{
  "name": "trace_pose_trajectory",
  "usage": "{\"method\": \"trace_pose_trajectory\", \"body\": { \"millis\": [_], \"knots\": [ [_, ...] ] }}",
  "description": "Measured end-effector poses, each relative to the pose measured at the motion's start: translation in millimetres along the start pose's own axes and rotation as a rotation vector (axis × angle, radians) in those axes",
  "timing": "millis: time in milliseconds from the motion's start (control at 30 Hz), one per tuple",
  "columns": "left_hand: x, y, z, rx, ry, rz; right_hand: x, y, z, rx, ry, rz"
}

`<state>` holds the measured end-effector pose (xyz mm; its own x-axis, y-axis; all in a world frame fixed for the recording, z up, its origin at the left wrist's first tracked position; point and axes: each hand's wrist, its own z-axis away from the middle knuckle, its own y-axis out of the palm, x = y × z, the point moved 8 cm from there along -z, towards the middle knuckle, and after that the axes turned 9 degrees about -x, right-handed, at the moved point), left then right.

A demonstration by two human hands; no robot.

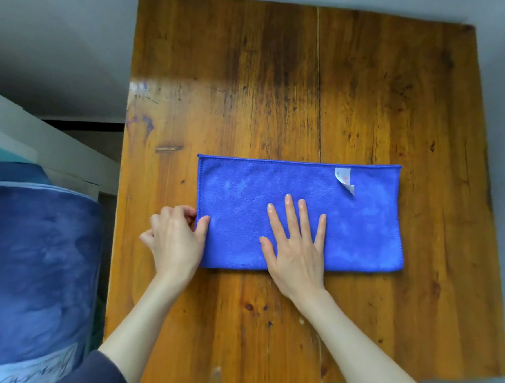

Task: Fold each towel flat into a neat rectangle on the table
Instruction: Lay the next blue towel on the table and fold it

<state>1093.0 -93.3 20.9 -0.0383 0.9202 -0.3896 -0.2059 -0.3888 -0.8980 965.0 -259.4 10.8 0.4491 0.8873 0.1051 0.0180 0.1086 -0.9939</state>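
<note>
Worn wooden tabletop (pixel 284 73) against a grey wall carries our blue towel (pixel 245 190), folded long; our right hand (pixel 296 252) presses it flat-fingered, our left hand (pixel 176 239) pinches its left edge.

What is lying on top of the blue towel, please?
On the blue towel the right hand lies flat, a white label sits near the far edge, and the left hand pinches its left edge. Anything underneath is hidden.
</note>
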Motion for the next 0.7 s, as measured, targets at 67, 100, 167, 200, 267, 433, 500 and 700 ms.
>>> {"method": "trace_pose_trajectory", "body": {
  "millis": [67,100,167,200,267,433,500,700],
  "knots": [
    [-5.0,1.6,-2.8,0.046,-0.020,-0.022,1.1,-0.2,0.7,0.005,0.001,0.020],
    [-7.0,1.3,-4.8,0.062,-0.012,-0.030,2.0,-0.5,0.5,0.009,0.005,0.032],
    [-10.1,-2.6,-10.9,0.076,0.018,0.021,4.7,-0.6,-1.7,0.025,0.027,0.039],
    [-11.0,-6.3,-15.0,0.080,0.022,0.087,6.9,0.2,-4.1,0.041,0.043,0.032],
    [-10.7,-14.8,-26.1,0.087,0.000,0.232,14.7,3.8,-12.2,0.074,0.067,0.016],
    [2.7,-31.9,-61.9,0.154,-0.203,0.475,41.8,4.5,-39.6,0.116,0.035,-0.074],
    [7.6,-31.0,-65.5,0.271,-0.316,0.563,46.4,-5.2,-38.9,0.086,0.001,-0.137],
    [-11.3,-38.0,-50.0,0.476,-0.408,0.752,3.8,-32.1,-3.9,-0.058,0.083,-0.191]
  ]
}}
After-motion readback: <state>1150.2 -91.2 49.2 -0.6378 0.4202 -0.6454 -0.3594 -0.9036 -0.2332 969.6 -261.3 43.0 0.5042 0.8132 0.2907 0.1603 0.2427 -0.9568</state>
